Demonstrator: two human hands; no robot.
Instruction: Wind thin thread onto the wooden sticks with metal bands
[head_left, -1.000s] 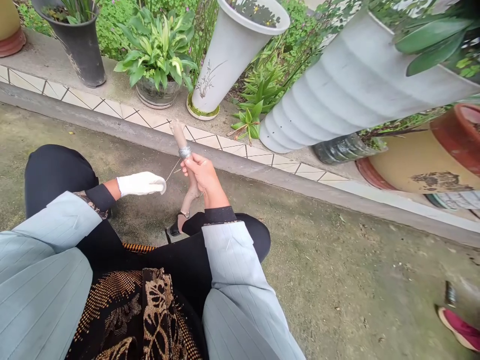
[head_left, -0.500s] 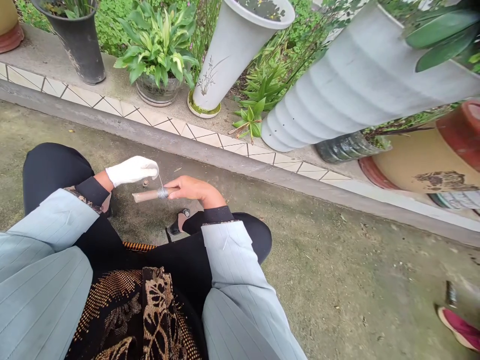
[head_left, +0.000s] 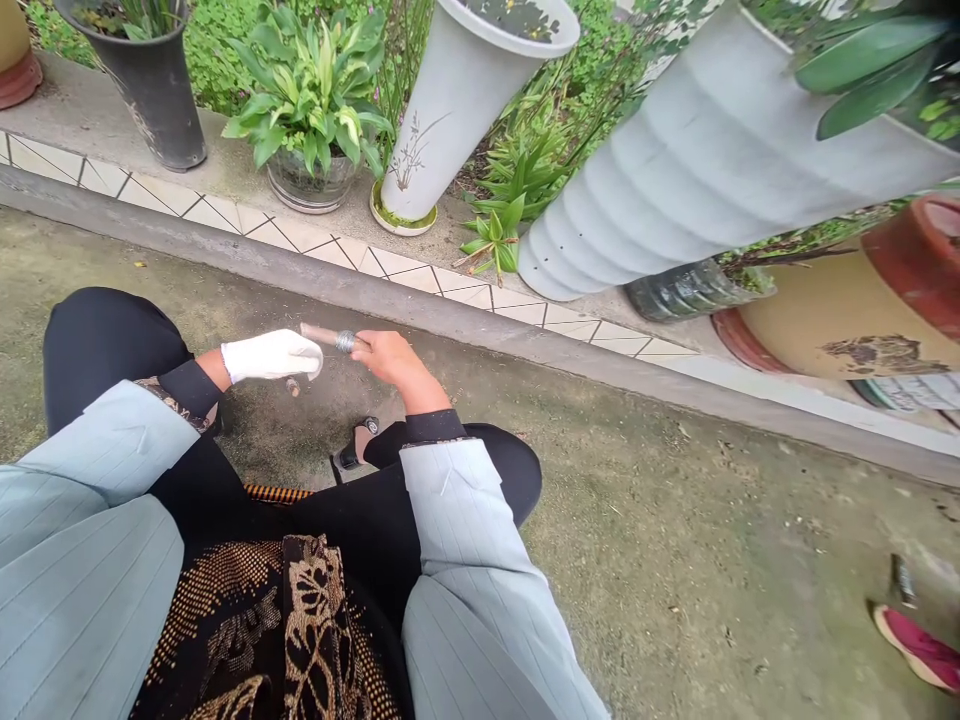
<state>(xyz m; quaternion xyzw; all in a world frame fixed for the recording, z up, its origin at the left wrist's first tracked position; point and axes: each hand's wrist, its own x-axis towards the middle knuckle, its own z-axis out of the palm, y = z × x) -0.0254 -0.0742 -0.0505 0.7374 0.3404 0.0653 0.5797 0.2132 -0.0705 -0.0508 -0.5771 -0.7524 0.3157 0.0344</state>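
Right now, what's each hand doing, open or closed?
Left hand, gloved: fingers curled; whether it grips anything can't be told.
Right hand: closed around the stick, beside the wire coil.

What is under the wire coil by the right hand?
The wire coil wraps a wooden stick, seen bare toward the gloved left hand. Its surface beneath the coil is covered; the right hand hides the part it grips.

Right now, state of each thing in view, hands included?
Right hand: closed on the stick
Left hand: gloved, fingers curled; grip unclear
Stick: held, wire-wrapped
Wire: coiled around the stick
Dark pot: planted, standing on the ledge
Clear pot: planted, leafy
White vase: standing in a saucer
Ribbed planter: standing
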